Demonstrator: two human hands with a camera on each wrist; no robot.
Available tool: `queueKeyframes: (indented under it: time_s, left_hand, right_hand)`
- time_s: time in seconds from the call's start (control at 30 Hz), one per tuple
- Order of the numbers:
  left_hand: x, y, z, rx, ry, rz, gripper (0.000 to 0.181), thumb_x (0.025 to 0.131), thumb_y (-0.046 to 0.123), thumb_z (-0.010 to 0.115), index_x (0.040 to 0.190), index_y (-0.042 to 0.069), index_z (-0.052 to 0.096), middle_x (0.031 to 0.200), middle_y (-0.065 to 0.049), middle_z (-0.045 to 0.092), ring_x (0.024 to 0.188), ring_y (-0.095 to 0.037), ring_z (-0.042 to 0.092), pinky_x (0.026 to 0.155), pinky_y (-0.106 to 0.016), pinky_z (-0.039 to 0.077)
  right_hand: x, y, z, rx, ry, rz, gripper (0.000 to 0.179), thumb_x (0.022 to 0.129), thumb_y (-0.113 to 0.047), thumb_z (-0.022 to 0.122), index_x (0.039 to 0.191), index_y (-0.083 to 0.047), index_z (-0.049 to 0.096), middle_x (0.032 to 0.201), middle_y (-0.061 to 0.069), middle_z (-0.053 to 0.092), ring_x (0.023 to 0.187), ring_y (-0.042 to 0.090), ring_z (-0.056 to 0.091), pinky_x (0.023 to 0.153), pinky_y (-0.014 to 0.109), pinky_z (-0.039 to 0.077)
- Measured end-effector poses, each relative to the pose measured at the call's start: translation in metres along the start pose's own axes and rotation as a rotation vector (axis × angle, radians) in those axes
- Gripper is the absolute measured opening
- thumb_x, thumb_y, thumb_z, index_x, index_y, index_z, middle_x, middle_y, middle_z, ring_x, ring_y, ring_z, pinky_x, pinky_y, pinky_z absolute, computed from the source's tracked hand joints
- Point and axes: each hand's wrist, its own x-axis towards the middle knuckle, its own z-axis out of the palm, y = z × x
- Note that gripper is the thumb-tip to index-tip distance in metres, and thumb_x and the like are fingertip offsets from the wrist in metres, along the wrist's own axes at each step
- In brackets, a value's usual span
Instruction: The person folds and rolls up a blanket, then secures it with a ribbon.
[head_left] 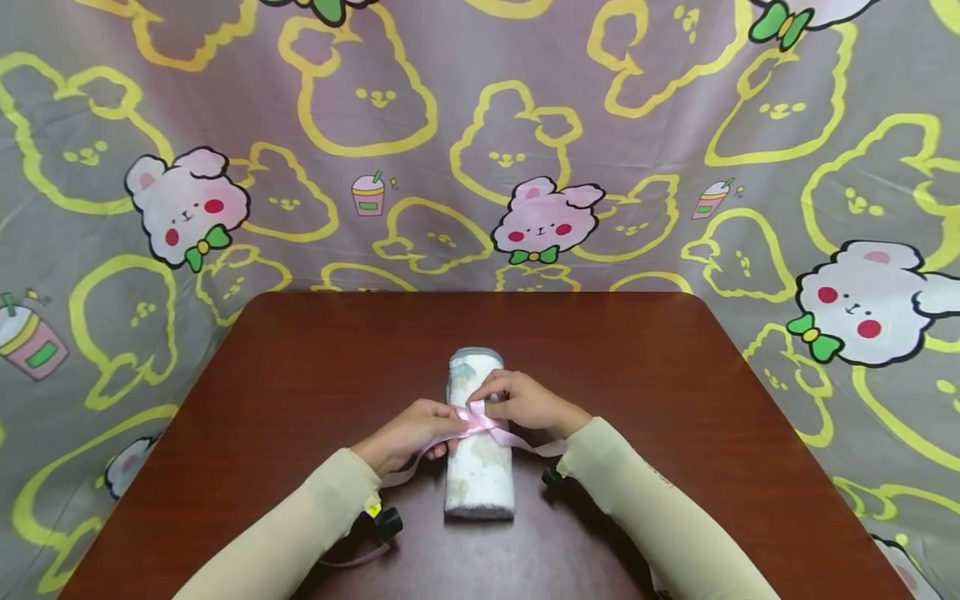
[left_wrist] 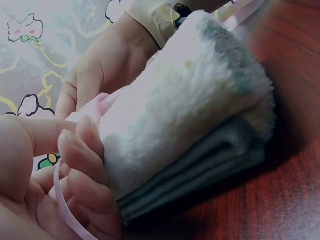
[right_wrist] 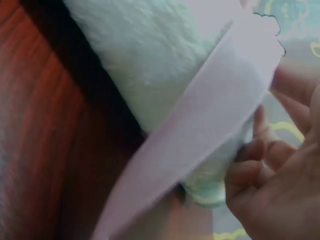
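A fluffy white towel with grey-green patches (head_left: 480, 479) lies folded into a long bundle on the table, its grey layers showing at the edge in the left wrist view. Around its middle runs a pink satin ribbon (head_left: 480, 423), crossed on top. My left hand (head_left: 408, 435) pinches the ribbon at the crossing from the left, and a ribbon tail (left_wrist: 62, 200) passes over its curled fingers. From the right, my right hand (head_left: 531, 403) pinches an upright bit of ribbon between thumb and fingers. The other tail (right_wrist: 185, 120) hangs down the towel's right side. Whether a knot lies beneath the fingers is hidden.
The brown wooden table (head_left: 345, 350) extends on all sides of the towel. Behind it and at both sides hangs a curtain with cartoon bunnies (head_left: 510, 158). Small black cameras (head_left: 387, 522) sit at the wrists beside the cream sleeves (head_left: 292, 525).
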Motion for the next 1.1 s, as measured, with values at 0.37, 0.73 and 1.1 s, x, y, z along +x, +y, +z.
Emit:
queueKeyframes:
  time_s: [0.37, 0.73, 1.1]
  left_hand:
    - [0.001, 0.001, -0.005, 0.024, -0.042, 0.005, 0.016, 0.09, 0.014, 0.066, 0.078, 0.003, 0.064, 0.062, -0.005, 0.06, 0.046, -0.008, 0.046, 0.043, -0.021, 0.037]
    - [-0.001, 0.002, -0.008, 0.042, -0.048, 0.008, 0.017, 0.09, 0.015, 0.065, 0.078, 0.002, 0.064, 0.062, -0.005, 0.06, 0.047, -0.009, 0.046, 0.044, -0.021, 0.037]
    - [-0.003, 0.0, -0.01, 0.02, -0.058, 0.015, 0.026, 0.094, 0.025, 0.064, 0.094, -0.002, 0.066, 0.065, -0.006, 0.06, 0.048, -0.008, 0.046, 0.043, -0.021, 0.036]
  right_hand:
    - [0.001, 0.005, -0.001, -0.399, 0.297, 0.044, 0.016, 0.092, -0.009, 0.058, 0.104, -0.014, 0.068, 0.097, -0.003, 0.061, 0.081, 0.013, 0.059, 0.073, 0.034, 0.049]
    - [-0.001, 0.026, -0.023, -0.51, 0.45, 0.268, 0.023, 0.098, -0.019, 0.052, 0.114, -0.012, 0.065, 0.108, 0.007, 0.067, 0.095, 0.028, 0.064, 0.082, 0.048, 0.049]
    - [0.004, 0.033, -0.012, 0.556, 0.304, 0.392, 0.046, 0.086, 0.008, 0.063, 0.129, 0.007, 0.048, 0.098, 0.012, 0.063, 0.084, 0.019, 0.063, 0.073, 0.039, 0.055]
